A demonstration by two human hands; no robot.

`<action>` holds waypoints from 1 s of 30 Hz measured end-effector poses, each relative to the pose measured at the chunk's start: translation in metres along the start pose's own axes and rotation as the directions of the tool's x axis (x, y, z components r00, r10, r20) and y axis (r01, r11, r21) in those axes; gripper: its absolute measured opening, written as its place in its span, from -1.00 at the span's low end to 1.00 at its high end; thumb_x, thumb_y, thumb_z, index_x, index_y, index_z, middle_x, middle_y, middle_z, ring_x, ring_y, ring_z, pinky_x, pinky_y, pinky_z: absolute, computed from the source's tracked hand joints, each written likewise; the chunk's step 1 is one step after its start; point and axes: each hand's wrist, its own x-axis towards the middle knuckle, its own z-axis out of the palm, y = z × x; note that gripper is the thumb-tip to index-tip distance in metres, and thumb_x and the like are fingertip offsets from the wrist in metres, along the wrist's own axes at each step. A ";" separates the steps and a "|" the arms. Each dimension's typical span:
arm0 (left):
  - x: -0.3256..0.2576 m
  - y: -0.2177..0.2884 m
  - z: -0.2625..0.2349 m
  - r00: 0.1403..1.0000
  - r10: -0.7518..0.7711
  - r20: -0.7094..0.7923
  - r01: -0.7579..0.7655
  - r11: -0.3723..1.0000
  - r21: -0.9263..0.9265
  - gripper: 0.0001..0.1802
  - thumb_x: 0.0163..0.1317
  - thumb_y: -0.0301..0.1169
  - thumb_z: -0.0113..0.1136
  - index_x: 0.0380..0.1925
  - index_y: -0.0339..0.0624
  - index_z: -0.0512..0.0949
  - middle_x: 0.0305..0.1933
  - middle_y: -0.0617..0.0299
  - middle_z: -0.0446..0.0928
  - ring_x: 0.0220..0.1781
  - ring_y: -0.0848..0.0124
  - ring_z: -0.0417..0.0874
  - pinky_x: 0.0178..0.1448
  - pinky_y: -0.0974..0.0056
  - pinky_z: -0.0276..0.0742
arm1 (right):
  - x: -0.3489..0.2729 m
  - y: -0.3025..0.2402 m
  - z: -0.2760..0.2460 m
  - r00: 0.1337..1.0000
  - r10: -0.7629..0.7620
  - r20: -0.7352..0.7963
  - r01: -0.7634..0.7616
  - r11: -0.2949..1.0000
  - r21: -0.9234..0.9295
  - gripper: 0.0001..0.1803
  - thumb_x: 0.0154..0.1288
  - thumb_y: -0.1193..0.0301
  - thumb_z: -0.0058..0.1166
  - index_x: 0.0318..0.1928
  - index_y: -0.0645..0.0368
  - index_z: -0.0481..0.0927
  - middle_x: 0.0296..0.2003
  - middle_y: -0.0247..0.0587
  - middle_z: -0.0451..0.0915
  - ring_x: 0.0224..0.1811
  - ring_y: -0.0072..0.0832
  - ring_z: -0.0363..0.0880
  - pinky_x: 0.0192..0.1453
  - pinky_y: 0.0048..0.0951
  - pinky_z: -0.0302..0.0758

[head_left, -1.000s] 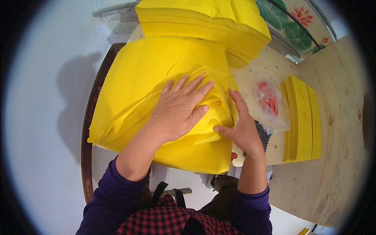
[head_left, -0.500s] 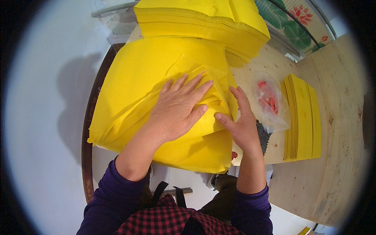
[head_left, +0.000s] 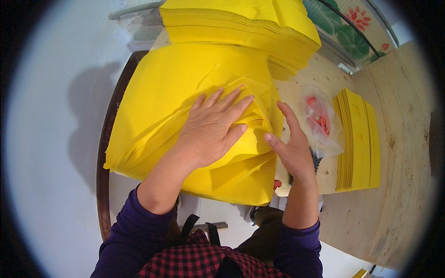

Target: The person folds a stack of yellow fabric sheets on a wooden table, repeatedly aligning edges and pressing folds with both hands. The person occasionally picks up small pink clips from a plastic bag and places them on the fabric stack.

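A broad pile of yellow fabric sheets [head_left: 171,74] lies in front of me, its upper layers folded over at an angle. My left hand [head_left: 211,123] rests flat on the folded layers, fingers spread, pressing near a raised corner. Off the right edge of the pile hovers my right hand [head_left: 294,150], thumb and fingers apart, holding nothing. Several thin sheet edges fan out between the two hands. Below them, a creased flap of the yellow fabric hangs toward the near edge.
Beyond the pile stands a thick stack of yellow fabric [head_left: 236,28]. At right, a clear plastic bag [head_left: 320,120] with red pieces lies on the wooden board beside a bundle of folded yellow sheets [head_left: 359,139]. A dark wooden edge [head_left: 105,139] runs along the left.
My right hand has moved slightly right, away from the fabric, its fingers opening wider. A flap near the pile's lower right has shifted. My left hand stays put.
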 end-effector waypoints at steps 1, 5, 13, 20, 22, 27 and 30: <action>0.000 -0.001 0.000 1.000 -0.004 0.011 0.004 1.000 -0.013 -0.34 0.46 0.01 -0.13 0.49 0.06 0.20 0.58 0.07 0.13 0.56 -0.13 0.11 0.56 -0.22 -0.07 | 0.001 0.001 0.005 0.999 0.027 -0.026 -0.027 1.000 0.004 -0.02 0.06 0.16 0.44 0.44 0.17 0.25 0.48 0.23 0.13 0.57 0.00 0.06 0.58 -0.18 0.06; 0.000 -0.001 -0.001 1.000 -0.004 0.019 0.005 1.000 -0.014 -0.33 0.45 0.04 -0.15 0.50 0.08 0.19 0.59 0.08 0.12 0.57 -0.16 0.09 0.56 -0.24 -0.09 | -0.001 0.003 0.011 1.000 0.025 -0.018 -0.026 0.999 -0.044 -0.02 0.04 0.22 0.43 0.45 0.15 0.24 0.48 0.23 0.13 0.56 0.01 0.06 0.58 -0.17 0.05; 0.000 -0.002 0.000 1.000 -0.005 0.018 0.005 1.000 -0.012 -0.32 0.45 0.04 -0.15 0.49 0.09 0.19 0.59 0.08 0.12 0.57 -0.16 0.10 0.56 -0.25 -0.08 | -0.008 -0.004 -0.015 0.979 -0.065 0.192 0.095 0.983 -0.156 0.08 -0.08 0.14 0.50 0.45 0.13 0.24 0.49 0.22 0.10 0.58 0.00 0.02 0.59 -0.17 0.04; 0.001 -0.002 0.001 1.000 -0.007 0.009 0.007 0.999 -0.032 -0.33 0.45 0.05 -0.16 0.49 0.09 0.19 0.58 0.09 0.14 0.56 -0.16 0.11 0.55 -0.25 -0.07 | 0.001 0.000 -0.001 0.999 0.037 0.011 -0.037 0.999 -0.018 -0.03 0.03 0.09 0.43 0.41 0.18 0.31 0.47 0.21 0.16 0.56 -0.03 0.08 0.57 -0.19 0.07; 0.001 -0.002 0.001 1.000 -0.008 0.011 0.009 1.000 -0.022 -0.33 0.46 0.06 -0.17 0.49 0.09 0.19 0.58 0.08 0.14 0.56 -0.17 0.11 0.55 -0.25 -0.06 | 0.001 0.000 0.005 0.999 0.029 -0.026 -0.030 0.997 -0.064 -0.06 0.04 0.14 0.43 0.41 0.18 0.31 0.46 0.21 0.17 0.56 -0.03 0.10 0.57 -0.19 0.08; 0.000 -0.002 0.000 1.000 -0.004 0.014 0.004 1.000 -0.017 -0.32 0.46 0.08 -0.19 0.49 0.09 0.19 0.58 0.07 0.13 0.56 -0.17 0.11 0.56 -0.25 -0.07 | -0.002 0.000 0.003 0.999 0.028 0.039 -0.023 0.993 -0.119 -0.04 -0.01 0.24 0.43 0.42 0.18 0.29 0.47 0.21 0.15 0.57 -0.03 0.06 0.58 -0.17 0.06; 0.000 -0.003 0.001 1.000 -0.001 0.012 0.001 1.000 -0.015 -0.31 0.46 0.09 -0.19 0.50 0.09 0.19 0.58 0.06 0.13 0.56 -0.17 0.10 0.56 -0.24 -0.07 | -0.005 -0.002 -0.006 0.992 -0.016 0.122 0.040 0.979 -0.201 0.03 -0.08 0.21 0.48 0.43 0.19 0.27 0.47 0.22 0.15 0.57 -0.03 0.05 0.58 -0.18 0.06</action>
